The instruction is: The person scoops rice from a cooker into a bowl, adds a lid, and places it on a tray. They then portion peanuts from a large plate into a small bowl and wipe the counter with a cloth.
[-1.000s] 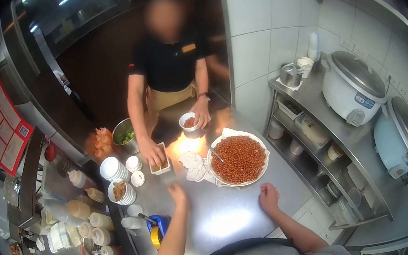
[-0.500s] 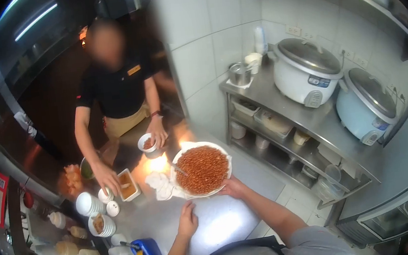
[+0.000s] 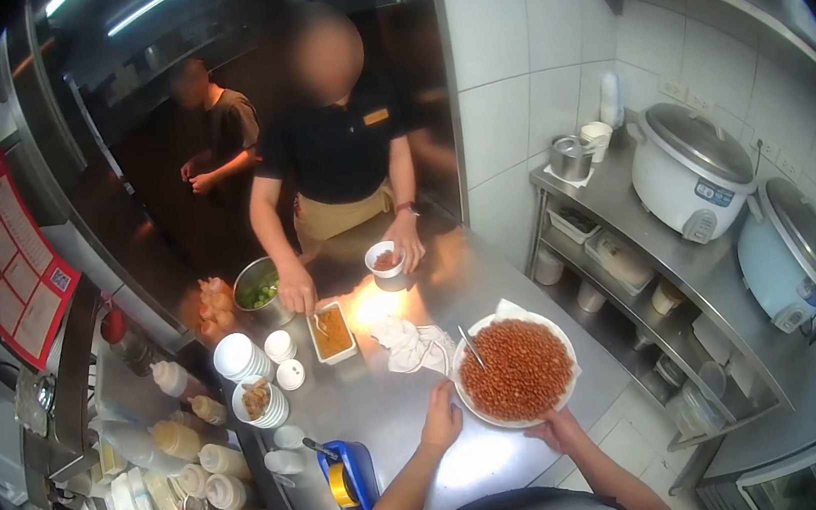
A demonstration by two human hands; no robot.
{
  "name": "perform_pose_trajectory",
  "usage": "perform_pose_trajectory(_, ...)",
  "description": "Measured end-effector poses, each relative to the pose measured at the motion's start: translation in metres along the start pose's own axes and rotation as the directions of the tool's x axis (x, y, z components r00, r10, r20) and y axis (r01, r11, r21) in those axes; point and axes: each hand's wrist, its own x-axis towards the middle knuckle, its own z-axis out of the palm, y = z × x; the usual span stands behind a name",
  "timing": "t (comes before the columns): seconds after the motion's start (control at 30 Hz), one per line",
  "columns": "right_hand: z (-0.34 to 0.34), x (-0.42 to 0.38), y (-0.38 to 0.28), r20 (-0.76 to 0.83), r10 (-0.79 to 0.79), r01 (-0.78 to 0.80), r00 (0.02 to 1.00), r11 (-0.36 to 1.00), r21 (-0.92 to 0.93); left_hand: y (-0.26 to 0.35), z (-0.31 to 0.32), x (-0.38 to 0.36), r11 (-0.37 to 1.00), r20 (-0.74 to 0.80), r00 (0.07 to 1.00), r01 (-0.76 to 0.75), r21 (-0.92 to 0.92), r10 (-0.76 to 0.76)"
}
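A large round white bowl (image 3: 571, 389), lined with white paper and heaped with reddish-brown peanuts (image 3: 512, 372), rests on the steel table. A metal spoon (image 3: 472, 346) stands in the peanuts. My right hand (image 3: 555, 432) grips the bowl's near rim, its fingers partly hidden beneath. At the bowl's left side is my left hand (image 3: 441, 418), fingers stretched upward right by the rim and holding nothing. A crumpled white cloth (image 3: 410, 345) lies just beyond, against the bowl.
Across the steel table (image 3: 406, 457), a co-worker holds a small white bowl (image 3: 387, 260) and reaches to a sauce tray (image 3: 332, 332). White bowls (image 3: 238, 357), a greens pot (image 3: 256, 284) and a blue tape dispenser (image 3: 351, 481) stand leftward. Rice cookers (image 3: 691, 172) occupy the right counter.
My view has swung left. My left hand has come up to the bowl's rim. The co-worker's hand has gone from the small white cups to the sauce tray. A second person now shows behind.
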Motion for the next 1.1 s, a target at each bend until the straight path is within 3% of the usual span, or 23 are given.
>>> perform_pose_trajectory(0.3, 0.003, -0.057, 0.016, -0.041, -0.009, 0.014, 0.999, 0.992, 0.125, 0.004, 0.000, 0.001, 1.000, 0.032, 0.999, 0.004, -0.011, -0.004)
perform_pose_trajectory(0.53, -0.002, -0.059, 0.029, -0.142, -0.121, 0.155, 0.982, 0.953, 0.261, 0.008, -0.003, -0.002, 0.999, 0.051, 0.999, 0.013, 0.030, -0.014)
perform_pose_trajectory(0.63, -0.026, -0.060, 0.021, -0.117, -0.103, 0.133, 0.988, 0.947, 0.291, 0.000, 0.005, 0.002, 0.999, 0.037, 0.999, 0.037, -0.005, -0.036)
perform_pose_trajectory(0.7, -0.030, -0.065, -0.002, -0.110, -0.103, 0.129, 0.988, 0.957, 0.261, -0.009, 0.012, 0.011, 0.992, -0.186, 0.975, 0.124, 0.013, -0.119)
perform_pose_trajectory(0.73, -0.041, -0.061, -0.010, -0.090, -0.096, 0.115, 0.991, 0.963, 0.242, -0.013, 0.013, 0.022, 0.980, -0.220, 0.956, 0.197, -0.009, -0.194)
perform_pose_trajectory(0.77, -0.057, -0.056, -0.019, -0.072, -0.085, 0.099, 0.994, 0.971, 0.219, -0.015, 0.012, 0.039, 0.980, -0.234, 0.952, 0.201, -0.012, -0.198)
perform_pose_trajectory(0.8, -0.082, -0.046, -0.024, -0.080, -0.020, 0.037, 0.997, 0.975, 0.221, -0.019, 0.011, 0.057, 0.979, -0.343, 0.921, 0.203, 0.015, -0.186)
perform_pose_trajectory(0.87, -0.089, -0.038, -0.057, -0.086, -0.044, 0.059, 0.995, 0.982, 0.180, -0.026, 0.009, 0.093, 0.974, -0.464, 0.867, 0.223, 0.033, -0.182)
perform_pose_trajectory(0.93, -0.099, -0.024, -0.090, -0.137, -0.095, 0.111, 0.986, 0.987, 0.117, -0.036, 0.012, 0.127, 0.781, -0.533, 0.789, 0.528, 0.334, -0.305)
perform_pose_trajectory(0.97, -0.113, -0.013, -0.101, -0.127, -0.088, 0.102, 0.988, 0.989, 0.104, -0.042, 0.019, 0.137, 0.777, -0.544, 0.778, 0.540, 0.324, -0.314)
perform_pose_trajectory(1.03, -0.136, 0.010, -0.123, -0.136, -0.046, 0.065, 0.990, 0.988, 0.138, -0.051, 0.034, 0.154, 0.550, -0.523, 0.752, 0.654, 0.519, -0.401)
perform_pose_trajectory(1.1, -0.154, 0.035, -0.148, -0.136, -0.030, 0.057, 0.990, 0.979, 0.194, -0.052, 0.058, 0.161, 0.551, -0.483, 0.790, 0.610, 0.569, -0.377)
